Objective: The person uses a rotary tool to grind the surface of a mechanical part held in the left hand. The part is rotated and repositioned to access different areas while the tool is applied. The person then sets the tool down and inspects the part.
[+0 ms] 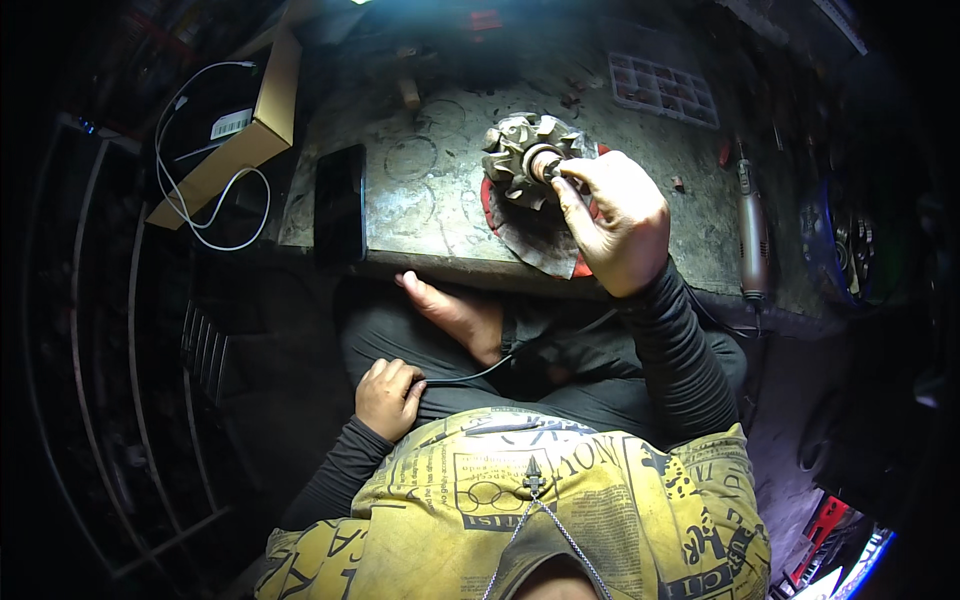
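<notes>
On the workbench (395, 225) lies a metal rotor (520, 185) with claw-like poles and a copper-coloured ring (545, 165) round its shaft. It rests on a worn grey pad with a red edge (530, 240). My right hand (625, 220) reaches over the rotor from the right, thumb and forefinger pinched on the shaft's end. The fingertips hide part of that end. Down on my lap, my left hand (388, 395) is closed round a thin dark cable (480, 373), which runs off to the right across my legs.
A black phone (342, 205) lies at the bench's left, beside an open cardboard box (275, 105) with a white cable (268, 200). At the right lies a rotary tool (750, 230); a clear compartment box (662, 90) is farther back. My bare foot (455, 312) is by the front edge.
</notes>
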The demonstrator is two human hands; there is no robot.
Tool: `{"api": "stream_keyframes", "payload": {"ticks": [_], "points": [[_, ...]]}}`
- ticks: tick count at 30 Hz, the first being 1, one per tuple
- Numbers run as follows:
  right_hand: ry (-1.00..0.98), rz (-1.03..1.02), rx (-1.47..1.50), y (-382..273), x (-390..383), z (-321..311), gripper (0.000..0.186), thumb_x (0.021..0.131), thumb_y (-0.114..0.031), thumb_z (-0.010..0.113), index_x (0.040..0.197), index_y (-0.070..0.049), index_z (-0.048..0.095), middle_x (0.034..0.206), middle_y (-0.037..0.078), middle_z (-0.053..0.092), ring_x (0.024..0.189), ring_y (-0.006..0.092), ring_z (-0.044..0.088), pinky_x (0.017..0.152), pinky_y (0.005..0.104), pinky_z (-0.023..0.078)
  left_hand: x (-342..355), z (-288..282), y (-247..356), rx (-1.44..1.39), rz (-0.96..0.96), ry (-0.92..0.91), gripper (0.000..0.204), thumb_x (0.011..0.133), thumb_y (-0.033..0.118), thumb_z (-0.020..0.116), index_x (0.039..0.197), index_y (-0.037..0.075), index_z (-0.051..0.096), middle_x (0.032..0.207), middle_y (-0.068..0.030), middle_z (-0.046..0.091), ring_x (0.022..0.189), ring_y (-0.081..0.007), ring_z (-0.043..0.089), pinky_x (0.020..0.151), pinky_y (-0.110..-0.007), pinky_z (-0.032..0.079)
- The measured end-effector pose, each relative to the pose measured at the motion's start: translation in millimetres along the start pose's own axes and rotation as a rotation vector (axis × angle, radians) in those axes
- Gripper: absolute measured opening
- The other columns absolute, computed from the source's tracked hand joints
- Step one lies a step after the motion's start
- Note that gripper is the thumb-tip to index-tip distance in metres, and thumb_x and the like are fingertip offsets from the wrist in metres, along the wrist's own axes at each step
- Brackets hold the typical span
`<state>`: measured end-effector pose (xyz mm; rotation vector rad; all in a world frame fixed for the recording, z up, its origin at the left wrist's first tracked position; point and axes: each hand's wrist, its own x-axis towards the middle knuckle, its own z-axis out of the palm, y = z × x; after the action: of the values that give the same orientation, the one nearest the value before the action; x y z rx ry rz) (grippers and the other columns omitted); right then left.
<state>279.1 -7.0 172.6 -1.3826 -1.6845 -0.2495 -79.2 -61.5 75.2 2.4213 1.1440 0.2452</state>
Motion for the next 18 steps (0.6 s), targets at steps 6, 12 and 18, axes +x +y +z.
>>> {"api": "stream_keyframes", "payload": {"ticks": [6, 12, 18], "points": [[-0.02, 0.2, 0.065, -3, -22, -11, 0.016, 0.074, 0.0, 0.078, 0.085, -0.004, 0.068, 0.076, 0.009, 0.062, 0.068, 0.0267, 0.062, 0.065, 0.0364, 0.05, 13, -13, 1, -0.105, 0.029, 0.01, 0.02, 0.082, 0.01, 0.074, 0.1, 0.005, 0.067, 0.094, -0.0115, 0.065, 0.089, -0.0328, 0.061, 0.081, -0.041, 0.05], [0.091, 0.351, 0.096, -4, -63, -6, 0.023, 0.079, 0.009, 0.075, 0.097, -0.001, 0.065, 0.088, 0.01, 0.064, 0.073, 0.0211, 0.064, 0.068, 0.0316, 0.051, 114, -35, 30, -0.279, 0.467, 0.369, 0.055, 0.076, 0.011, 0.08, 0.126, 0.001, 0.06, 0.127, -0.0217, 0.06, 0.117, -0.0408, 0.059, 0.102, -0.049, 0.046], [0.222, 0.438, 0.008, 3, -88, -54, 0.021, 0.085, 0.008, 0.074, 0.1, -0.001, 0.064, 0.091, 0.008, 0.064, 0.077, 0.0146, 0.062, 0.072, 0.027, 0.051, 225, -56, 83, -0.11, 0.785, 0.315, 0.078, 0.076, 0.032, 0.084, 0.147, 0.019, 0.052, 0.154, -0.0186, 0.043, 0.144, -0.0449, 0.037, 0.114, -0.062, 0.034]]}}
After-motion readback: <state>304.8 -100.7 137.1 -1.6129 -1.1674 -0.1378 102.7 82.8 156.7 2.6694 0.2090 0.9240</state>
